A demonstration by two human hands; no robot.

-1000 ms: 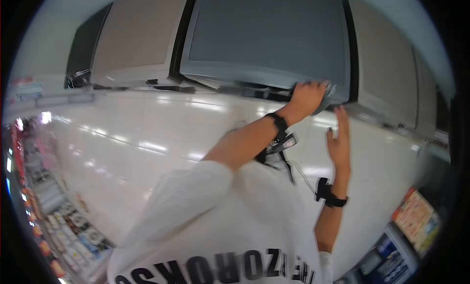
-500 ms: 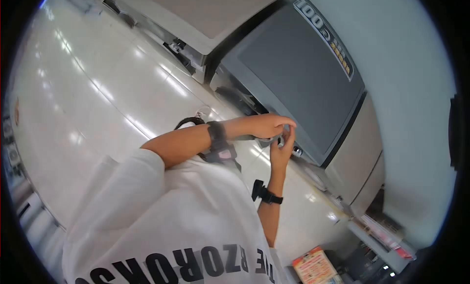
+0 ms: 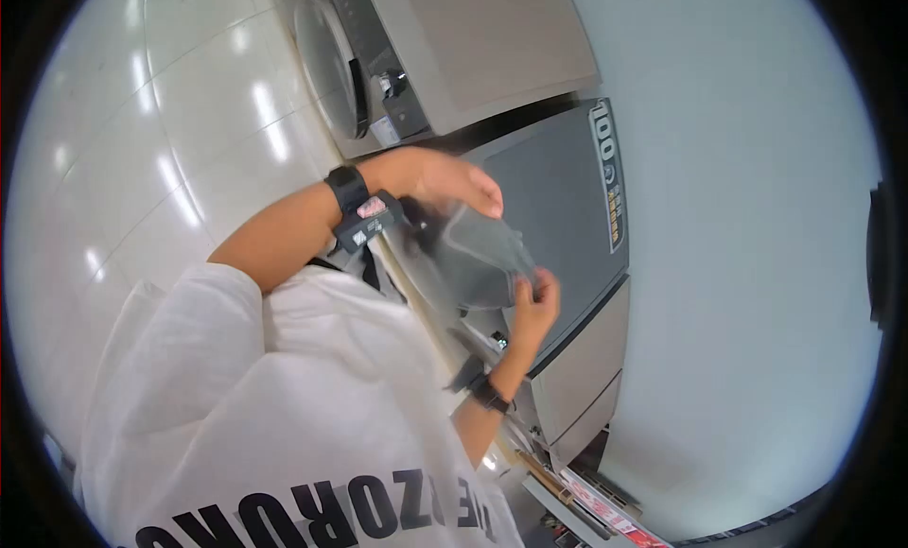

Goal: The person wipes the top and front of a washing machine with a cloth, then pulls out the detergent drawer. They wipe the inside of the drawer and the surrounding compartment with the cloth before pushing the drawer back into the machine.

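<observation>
A thin grey, see-through bag-like sheet (image 3: 478, 260) spreads between my hands, blurred by motion and with a paler edge. My right hand (image 3: 536, 297) pinches its right-hand edge between thumb and fingers. At the upper left end, my left hand (image 3: 454, 184) curls over the sheet with bent fingers; part of its grip is hidden. Both wrists wear black bands, and a small dark box hangs at the left one. Behind the sheet lies the grey top of an appliance (image 3: 558, 179) with a "100" label.
A front-loading washing machine (image 3: 492, 37) with a round door stands at the upper left of that appliance. A pale wall (image 3: 719, 245) rises on the right. Shiny tiled floor (image 3: 104, 160) stretches out at left. Red-and-white printed material (image 3: 615, 515) lies at the lower right.
My hands have moved apart, and the grey sheet, barely visible between them before, is now spread out. The view has turned, bringing the washing machine's door into sight.
</observation>
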